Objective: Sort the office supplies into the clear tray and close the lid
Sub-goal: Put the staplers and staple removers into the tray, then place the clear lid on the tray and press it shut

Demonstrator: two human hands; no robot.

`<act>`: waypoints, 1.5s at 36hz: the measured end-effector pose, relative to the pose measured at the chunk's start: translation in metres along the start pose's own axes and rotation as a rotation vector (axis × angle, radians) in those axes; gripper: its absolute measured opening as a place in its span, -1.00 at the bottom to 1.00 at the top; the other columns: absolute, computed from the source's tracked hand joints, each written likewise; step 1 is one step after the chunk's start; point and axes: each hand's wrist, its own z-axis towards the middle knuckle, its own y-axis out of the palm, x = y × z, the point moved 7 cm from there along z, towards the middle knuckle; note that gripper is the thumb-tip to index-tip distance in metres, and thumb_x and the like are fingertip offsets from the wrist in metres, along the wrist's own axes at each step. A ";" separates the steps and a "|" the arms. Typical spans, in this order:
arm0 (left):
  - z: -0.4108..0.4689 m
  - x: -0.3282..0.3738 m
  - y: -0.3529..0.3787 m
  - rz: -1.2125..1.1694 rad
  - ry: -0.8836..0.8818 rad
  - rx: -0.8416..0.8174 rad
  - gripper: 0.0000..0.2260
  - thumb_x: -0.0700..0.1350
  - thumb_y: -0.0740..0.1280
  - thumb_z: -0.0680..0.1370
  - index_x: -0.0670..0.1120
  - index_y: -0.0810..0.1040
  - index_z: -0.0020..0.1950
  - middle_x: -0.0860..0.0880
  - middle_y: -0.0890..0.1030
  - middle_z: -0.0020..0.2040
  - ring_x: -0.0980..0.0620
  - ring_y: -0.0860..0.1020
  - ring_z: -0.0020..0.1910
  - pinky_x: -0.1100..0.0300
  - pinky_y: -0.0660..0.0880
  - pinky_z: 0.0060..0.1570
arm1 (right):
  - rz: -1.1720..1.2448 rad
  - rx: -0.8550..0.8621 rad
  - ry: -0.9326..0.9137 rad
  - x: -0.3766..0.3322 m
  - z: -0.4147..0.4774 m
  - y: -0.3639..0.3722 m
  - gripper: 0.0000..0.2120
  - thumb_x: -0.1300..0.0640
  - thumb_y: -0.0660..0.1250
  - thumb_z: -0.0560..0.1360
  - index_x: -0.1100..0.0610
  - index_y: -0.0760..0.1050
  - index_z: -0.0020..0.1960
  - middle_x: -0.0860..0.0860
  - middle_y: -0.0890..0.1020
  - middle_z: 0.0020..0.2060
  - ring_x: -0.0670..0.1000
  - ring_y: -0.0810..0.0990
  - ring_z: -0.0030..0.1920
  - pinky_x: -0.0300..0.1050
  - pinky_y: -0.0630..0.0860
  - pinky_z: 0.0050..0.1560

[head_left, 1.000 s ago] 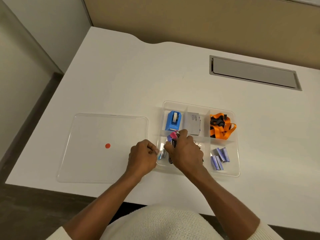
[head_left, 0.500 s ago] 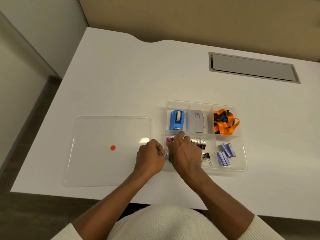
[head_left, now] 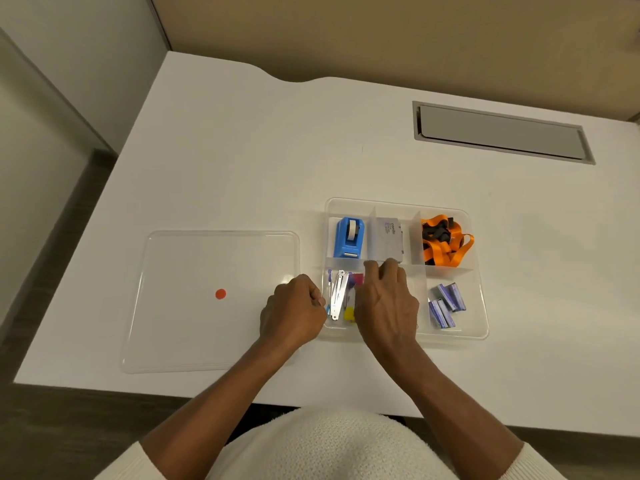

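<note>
The clear tray (head_left: pixel 398 203) has several compartments. At the back it holds a blue tape dispenser (head_left: pixel 349 237), a grey card box (head_left: pixel 389 239) and an orange lanyard (head_left: pixel 445 244). Purple staple boxes (head_left: pixel 446 304) lie at the front right. In the front left compartment are silver metal pieces (head_left: pixel 337 294) with a pink bit (head_left: pixel 358 279) and a yellow bit (head_left: pixel 349 314). My right hand (head_left: pixel 384 303) lies flat over the front middle compartment, fingers apart, hiding its contents. My left hand (head_left: pixel 294 313) is a fist against the tray's left wall. The clear lid (head_left: pixel 194 258) lies flat to the left.
The lid carries a red dot (head_left: pixel 220 293) and reaches close to the white desk's front edge (head_left: pixel 104 386). A grey cable hatch (head_left: pixel 502 133) is set into the desk at the back right. A beige partition stands behind the desk.
My right hand has slid right, off the front left compartment, uncovering the silver, pink and yellow items lying there. My left fist has stayed at the tray's left wall.
</note>
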 end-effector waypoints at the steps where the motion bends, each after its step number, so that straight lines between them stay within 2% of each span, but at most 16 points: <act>1: 0.000 0.001 0.000 0.017 0.007 -0.001 -0.92 -0.17 0.38 0.54 0.01 0.60 -0.03 0.03 0.68 -0.04 -0.04 0.65 -0.06 0.02 0.64 -0.02 | -0.009 -0.027 -0.020 0.000 0.000 0.004 -0.48 0.02 0.61 0.38 0.18 0.53 0.22 0.18 0.58 0.09 0.13 0.58 0.01 -0.01 0.61 -0.17; 5: -0.002 0.004 0.001 0.065 0.009 0.006 -0.92 -0.17 0.39 0.54 -0.01 0.59 -0.01 0.01 0.69 -0.03 -0.05 0.65 -0.05 0.01 0.64 -0.01 | -0.070 -0.072 -0.049 0.002 -0.002 0.010 -0.45 0.07 0.75 0.12 0.23 0.62 0.00 0.19 0.62 -0.11 0.14 0.60 -0.17 0.00 0.59 -0.36; 11: -0.006 0.005 0.000 0.104 0.010 0.042 -0.93 -0.17 0.38 0.56 -0.02 0.58 0.02 -0.01 0.69 -0.01 -0.05 0.65 -0.05 0.02 0.64 -0.02 | -0.101 -0.098 -0.090 0.003 -0.002 0.011 -0.52 0.03 0.66 0.31 0.21 0.62 0.12 0.18 0.63 0.04 0.15 0.60 0.03 0.05 0.63 -0.15; 16: -0.008 0.003 -0.003 0.101 -0.009 0.075 -0.95 -0.09 0.40 0.59 -0.02 0.61 0.03 0.00 0.70 -0.01 -0.03 0.65 -0.06 0.08 0.61 -0.07 | -0.057 -0.100 -0.102 0.001 -0.004 0.008 -0.60 0.07 0.65 0.32 0.23 0.63 0.04 0.18 0.63 -0.03 0.16 0.59 -0.06 0.06 0.61 -0.20; 19: -0.010 -0.003 -0.009 0.073 -0.037 0.105 -0.82 0.11 0.44 0.58 0.01 0.59 -0.04 0.03 0.69 -0.12 -0.01 0.65 -0.13 0.05 0.64 -0.08 | 0.071 -0.055 -0.105 0.002 -0.005 0.001 -0.65 0.02 0.53 0.46 0.20 0.60 0.14 0.15 0.61 0.03 0.11 0.57 -0.02 0.02 0.57 -0.13; 23: -0.015 -0.017 -0.023 0.023 -0.082 0.143 -0.69 0.25 0.43 0.53 0.02 0.59 -0.12 0.06 0.67 -0.20 0.00 0.64 -0.19 0.04 0.65 -0.10 | 0.228 0.078 -0.161 -0.013 -0.011 -0.022 -0.56 0.09 0.60 0.38 0.19 0.59 0.19 0.15 0.63 0.03 0.14 0.61 -0.02 0.03 0.64 -0.17; 26: -0.015 -0.032 -0.044 0.029 -0.089 0.212 -0.67 0.28 0.42 0.53 0.02 0.60 -0.11 0.07 0.67 -0.19 0.01 0.64 -0.20 0.05 0.66 -0.13 | 0.389 0.200 -0.267 -0.032 -0.016 -0.044 -0.57 0.13 0.55 0.44 0.17 0.55 0.26 0.13 0.59 0.09 0.11 0.59 0.05 -0.05 0.60 -0.07; 29: -0.015 -0.055 -0.070 0.036 -0.117 0.312 -0.70 0.24 0.43 0.54 0.01 0.60 -0.10 0.07 0.67 -0.17 0.02 0.63 -0.20 0.08 0.63 -0.18 | 0.552 0.076 -0.313 -0.055 -0.018 -0.050 -0.54 0.03 0.48 0.50 0.09 0.50 0.35 0.04 0.58 0.15 -0.03 0.63 0.00 -0.34 0.46 -0.05; 30: -0.015 -0.063 -0.079 0.045 -0.122 0.357 -0.71 0.22 0.44 0.54 0.00 0.60 -0.09 0.05 0.66 -0.14 0.00 0.63 -0.18 0.08 0.62 -0.18 | 0.592 0.014 -0.321 -0.065 -0.019 -0.047 -0.52 0.01 0.48 0.50 0.08 0.48 0.37 0.02 0.59 0.17 -0.05 0.65 0.00 -0.35 0.46 -0.07; 32: -0.013 -0.082 -0.097 0.074 -0.138 0.445 -0.71 0.19 0.45 0.54 -0.02 0.59 -0.05 -0.02 0.65 -0.05 -0.08 0.63 -0.07 0.02 0.62 -0.13 | 0.607 -0.089 -0.333 -0.086 -0.019 -0.039 -0.44 -0.04 0.47 0.49 0.09 0.44 0.43 0.06 0.59 0.20 0.01 0.65 0.07 -0.18 0.55 0.02; 37: -0.007 -0.131 -0.132 0.213 -0.304 0.522 -0.51 0.18 0.47 0.52 -0.18 0.55 0.23 -0.24 0.57 0.21 -0.27 0.50 0.22 -0.17 0.52 0.14 | 0.419 -0.284 -0.314 -0.127 -0.021 -0.002 -0.21 -0.07 0.42 0.53 0.21 0.14 0.58 0.27 0.39 0.38 0.25 0.39 0.37 0.05 0.40 0.33; 40: -0.001 -0.156 -0.143 0.234 -0.407 0.481 -0.32 0.22 0.47 0.50 -0.26 0.44 0.37 -0.32 0.48 0.32 -0.33 0.45 0.31 -0.23 0.48 0.23 | 0.360 -0.338 -0.287 -0.141 -0.023 0.016 -0.10 -0.04 0.42 0.54 0.23 -0.05 0.62 0.39 0.04 0.55 0.43 0.03 0.55 0.22 0.19 0.53; 42: 0.004 -0.167 -0.145 0.205 -0.433 0.446 -0.27 0.22 0.48 0.49 -0.30 0.40 0.40 -0.34 0.46 0.34 -0.35 0.44 0.33 -0.24 0.48 0.25 | 0.353 -0.363 -0.254 -0.146 -0.022 0.027 -0.05 -0.03 0.43 0.53 0.20 -0.13 0.63 0.39 -0.14 0.58 0.45 -0.16 0.58 0.30 0.05 0.58; 46: 0.011 -0.172 -0.141 0.190 -0.434 0.389 -0.25 0.22 0.48 0.49 -0.31 0.38 0.40 -0.34 0.45 0.35 -0.35 0.42 0.35 -0.25 0.47 0.26 | 0.369 -0.414 -0.167 -0.150 -0.020 0.040 0.03 -0.06 0.47 0.50 0.18 -0.20 0.63 0.39 -0.31 0.55 0.46 -0.29 0.56 0.32 -0.06 0.58; 51: 0.014 -0.167 -0.134 0.195 -0.449 0.363 -0.20 0.23 0.49 0.49 -0.30 0.31 0.45 -0.33 0.39 0.41 -0.34 0.34 0.43 -0.31 0.45 0.27 | 0.401 -0.432 -0.083 -0.152 -0.024 0.052 0.14 -0.10 0.49 0.46 0.17 -0.30 0.62 0.39 -0.32 0.55 0.43 -0.37 0.55 0.35 -0.13 0.57; 54: 0.016 -0.168 -0.133 0.189 -0.478 0.365 -0.18 0.25 0.50 0.47 -0.27 0.31 0.47 -0.32 0.37 0.44 -0.33 0.33 0.46 -0.37 0.42 0.29 | 0.487 -0.379 -0.014 -0.152 -0.024 0.050 0.09 -0.11 0.47 0.46 0.17 -0.24 0.63 0.37 -0.22 0.58 0.39 -0.33 0.57 0.33 -0.14 0.58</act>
